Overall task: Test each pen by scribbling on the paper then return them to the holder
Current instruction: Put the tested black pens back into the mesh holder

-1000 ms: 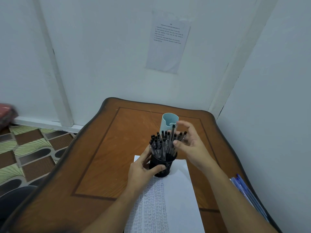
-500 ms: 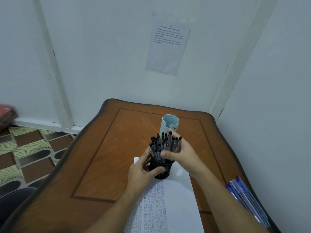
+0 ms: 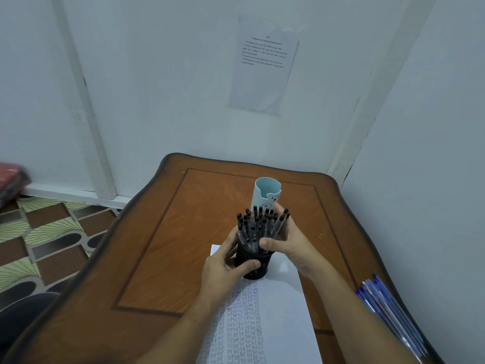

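Far left, 9 o'clock: one blurred red bundle [image 3: 11, 179] by the wall, above the patterned floor [image 3: 39, 232].
One wooden desk [image 3: 162, 258] in the corner.
Two hands, both in use and set apart on opposite sides of the same holder.
Left hand [image 3: 225, 271] wraps the black holder [image 3: 263, 264] from its 8 o'clock, thumb across the front wall.
One black holder, upright, standing on the top edge of the paper [image 3: 278, 311].
It is packed with black-capped pens [image 3: 256, 227], caps up. Roughly two dozen, too dense for an exact count.
One light blue cup [image 3: 266, 195] with a bear print at the holder's 12 o'clock, just behind the pens.
Right hand [image 3: 294, 245] comes in from 3 o'clock, thumb and fingers curled round the pen bundle above the rim.
One paper sheet runs from the holder to 6 o'clock, left half covered in rows of scribbles.
One printed wall sheet [image 3: 262, 74] up at 12 o'clock.
Blue pens [image 3: 388, 308] in a loose pile at 4 o'clock on the desk edge. Several, exact count unclear.
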Demonstrator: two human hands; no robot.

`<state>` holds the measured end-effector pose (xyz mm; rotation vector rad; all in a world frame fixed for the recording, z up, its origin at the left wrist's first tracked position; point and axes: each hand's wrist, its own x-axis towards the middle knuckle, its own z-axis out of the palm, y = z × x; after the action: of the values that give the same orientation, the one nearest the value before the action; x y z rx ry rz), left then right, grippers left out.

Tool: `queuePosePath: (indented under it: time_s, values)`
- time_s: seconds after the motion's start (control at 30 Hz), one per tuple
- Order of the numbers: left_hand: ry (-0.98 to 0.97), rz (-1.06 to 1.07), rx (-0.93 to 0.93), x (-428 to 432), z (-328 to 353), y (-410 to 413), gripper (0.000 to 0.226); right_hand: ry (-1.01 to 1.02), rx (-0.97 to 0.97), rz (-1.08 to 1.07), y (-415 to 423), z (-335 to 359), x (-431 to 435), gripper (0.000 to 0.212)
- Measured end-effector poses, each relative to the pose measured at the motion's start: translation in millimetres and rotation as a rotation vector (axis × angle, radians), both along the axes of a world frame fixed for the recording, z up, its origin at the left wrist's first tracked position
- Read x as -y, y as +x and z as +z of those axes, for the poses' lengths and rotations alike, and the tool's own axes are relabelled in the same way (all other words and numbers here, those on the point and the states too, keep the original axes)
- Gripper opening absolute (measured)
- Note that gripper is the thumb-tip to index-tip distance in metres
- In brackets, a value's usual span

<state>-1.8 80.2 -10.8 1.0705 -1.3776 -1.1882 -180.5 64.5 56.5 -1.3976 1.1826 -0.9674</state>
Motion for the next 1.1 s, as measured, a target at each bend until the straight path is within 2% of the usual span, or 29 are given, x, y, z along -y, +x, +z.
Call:
queuePosePath:
  time_s: [0.1,0.17,0.3,0.4,0.6,0.73,0.83,0.9,1.1]
  values:
    - [-0.007,-0.002,0.003,-1,0,0,0.082,-0.016,-0.082,-0.072,11,0,4,0.079]
    - [-0.006,-0.005,0.002,0,0,0,0.081,-0.014,-0.069,-0.002,8,5,9,0.067]
    - [-0.011,-0.043,0.042,2,-2,2,0.079,0.004,-0.117,0.072,-5,12,11,0.081]
    - [-0.068,-0.090,0.133,0,-1,-1,0.078,-0.031,-0.156,0.008,-8,9,5,0.079]
    - [-0.208,-0.022,0.134,-8,-1,-3,0.069,-0.136,-0.191,-0.099,-9,3,-8,0.092]
    - [-0.211,-0.030,0.157,-9,0,-4,0.080,-0.207,-0.373,-0.129,-6,19,-12,0.111]
    - [-0.165,-0.038,0.133,-6,-1,-5,0.081,-0.212,-0.464,-0.109,4,22,-10,0.116]
    - [-0.137,-0.025,0.119,-4,-3,-5,0.077,-0.214,-0.479,-0.127,9,20,-6,0.114]
    - [-0.125,-0.023,0.107,-4,-2,-5,0.073,-0.170,-0.438,-0.050,-3,25,0,0.081]
